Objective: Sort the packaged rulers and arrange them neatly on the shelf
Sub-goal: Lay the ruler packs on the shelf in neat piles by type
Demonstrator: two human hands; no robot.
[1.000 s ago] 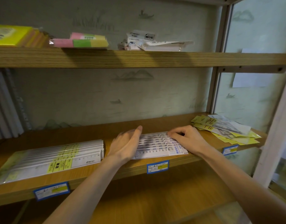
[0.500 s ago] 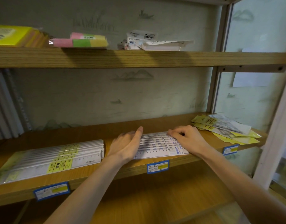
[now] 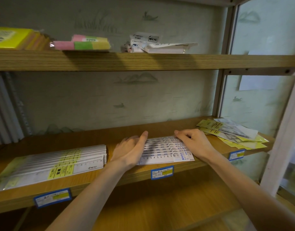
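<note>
Middle shelf (image 3: pixel 86 135), wood, three blue price tags clipped on its front edge; centre tag (image 3: pixel 162 172) sits just below the work area. Short-ruler stack (image 3: pixel 166 150): packaged white rulers fanned in a stepped row, front one showing the printed number scale and blue text, lying flat near the shelf's front edge, roughly mid-shelf. Left hand (image 3: pixel 129 150) lies at the stack's left end, fingers straight and together, thumb extended along the pack ends, palm down on the shelf and touching the stack edge; nothing gripped. Right hand (image 3: pixel 193 141) rests on the stack's right end, fingers curled with the tips pressing down on the rear packs; whether the thumb is under any pack cannot be told, so pinch vs. press is unclear. Long-ruler stack (image 3: pixel 63 162): a second fanned row of longer packaged rulers with yellow labels, left of the left hand, near but not touching it, angled slightly toward the front-left. Loose pile (image 3: pixel 230 132) of yellow and clear packets lies untidily at the shelf's right end, just beside the right hand, overlapping one another. Upper shelf (image 3: pixel 210 62) carries a yellow pad pack (image 3: pixel 11 37), a pink/green/yellow sticky-note pack (image 3: pixel 81 43) and white packets (image 3: pixel 160 45). Grey strips (image 3: pixel 5 107) stand upright at far left behind the long-ruler stack.
</note>
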